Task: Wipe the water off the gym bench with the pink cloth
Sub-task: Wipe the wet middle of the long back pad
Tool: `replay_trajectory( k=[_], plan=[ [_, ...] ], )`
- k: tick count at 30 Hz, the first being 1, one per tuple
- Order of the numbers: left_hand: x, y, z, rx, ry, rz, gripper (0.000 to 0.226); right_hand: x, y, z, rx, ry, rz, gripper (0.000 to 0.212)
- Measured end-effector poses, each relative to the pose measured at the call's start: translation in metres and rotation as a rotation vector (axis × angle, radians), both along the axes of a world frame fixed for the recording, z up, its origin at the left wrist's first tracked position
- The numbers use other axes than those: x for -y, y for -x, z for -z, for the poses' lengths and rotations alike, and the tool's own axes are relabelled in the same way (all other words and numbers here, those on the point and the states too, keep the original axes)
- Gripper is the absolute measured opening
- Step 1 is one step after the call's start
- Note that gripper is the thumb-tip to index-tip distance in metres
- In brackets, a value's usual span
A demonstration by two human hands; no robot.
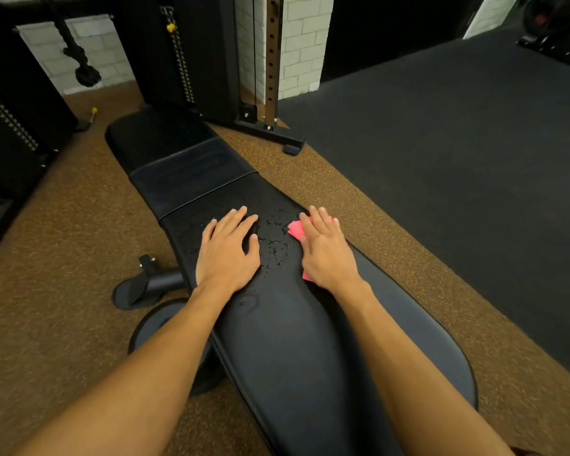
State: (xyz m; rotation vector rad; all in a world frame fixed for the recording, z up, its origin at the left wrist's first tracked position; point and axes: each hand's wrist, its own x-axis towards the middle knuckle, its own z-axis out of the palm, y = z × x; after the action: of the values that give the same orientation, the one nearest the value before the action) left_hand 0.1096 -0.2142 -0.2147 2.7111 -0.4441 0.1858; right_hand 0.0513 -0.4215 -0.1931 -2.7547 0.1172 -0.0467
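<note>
At centre frame, water beads on the black counter.
Left hand lies flat, fingers straight, just left of it; right hand, flat, presses the pink cloth at the puddle's right.

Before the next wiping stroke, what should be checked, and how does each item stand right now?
1. Pink cloth under the right hand: ok, flat fingers press it onto the gym bench.
2. Water located: ok, droplets lie between the hands, left of the cloth.
3. Path from cloth to water free: ok.
4. Left hand clear of the wet patch: not ok, it rests flat at its edge.
5. Cloth still dry enough: cannot tell.
</note>
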Motion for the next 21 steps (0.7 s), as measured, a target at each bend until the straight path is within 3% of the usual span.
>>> replay_trajectory(
  k=[4, 7, 12, 18, 21],
  plan=[
    [-0.001, -0.002, -0.002, 0.015, 0.002, -0.002, 0.049, 0.006, 0.031, 0.002, 0.03, -0.004, -0.184, 0.054],
    [-0.002, -0.002, 0.001, 0.014, 0.003, 0.013, 0.049, 0.013, 0.043, 0.007, 0.016, -0.029, -0.063, 0.055],
    [-0.001, -0.002, 0.001, 0.009, 0.022, 0.013, 0.049, -0.006, -0.011, 0.0, -0.009, 0.013, 0.125, 0.054],
    [-0.003, -0.004, 0.003, 0.018, 0.033, 0.012, 0.048, -0.009, 0.016, 0.004, 0.029, 0.009, -0.188, 0.053],
    [-0.003, -0.003, 0.005, 0.017, 0.036, 0.015, 0.049, 0.011, 0.043, 0.007, 0.02, -0.006, -0.138, 0.054]
  ],
)
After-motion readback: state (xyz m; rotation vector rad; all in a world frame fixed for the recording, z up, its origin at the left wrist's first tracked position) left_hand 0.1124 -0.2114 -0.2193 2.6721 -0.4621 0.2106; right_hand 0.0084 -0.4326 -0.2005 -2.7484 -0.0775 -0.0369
